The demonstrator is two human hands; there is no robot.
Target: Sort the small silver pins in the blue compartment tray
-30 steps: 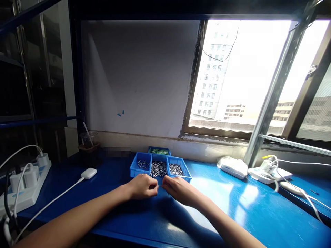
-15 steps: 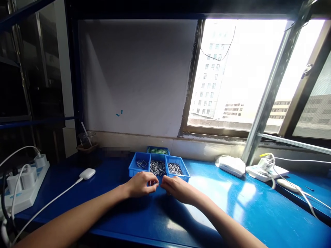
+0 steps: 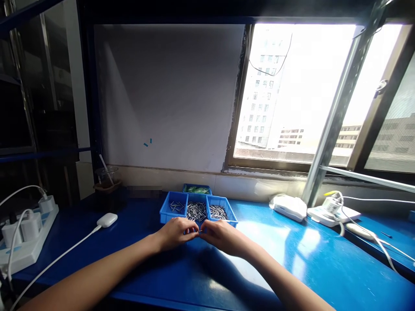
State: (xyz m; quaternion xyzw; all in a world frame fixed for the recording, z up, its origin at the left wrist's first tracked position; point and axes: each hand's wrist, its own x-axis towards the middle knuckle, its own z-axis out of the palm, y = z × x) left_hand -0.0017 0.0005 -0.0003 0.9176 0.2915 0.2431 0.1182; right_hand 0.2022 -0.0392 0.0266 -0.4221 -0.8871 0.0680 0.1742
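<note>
My left hand (image 3: 180, 232) and my right hand (image 3: 218, 234) meet fingertip to fingertip just in front of the blue bins. Both are closed in a pinch around a small, slim metal piece (image 3: 200, 232), mostly covered by the fingers. Behind them, the left blue bin (image 3: 168, 217) contains a thin scatter of slim metal pieces (image 3: 177, 207). Many more fill the middle bin (image 3: 196, 211), whose front is partly hidden by my hands. The right blue bin (image 3: 231, 212) also holds a pile of them, lighter in look.
Farther back stands a blue bin with green contents (image 3: 196, 189). A white charging case (image 3: 107, 220) on a cable lies left, near a power strip (image 3: 32, 250). A plastic cup (image 3: 106, 176) is at the back left. Right are a white packet (image 3: 288, 207) and another power strip (image 3: 333, 216).
My hands have drawn slightly closer at the fingertips, and less of the metal piece shows between them. The whole view has shifted slightly.
</note>
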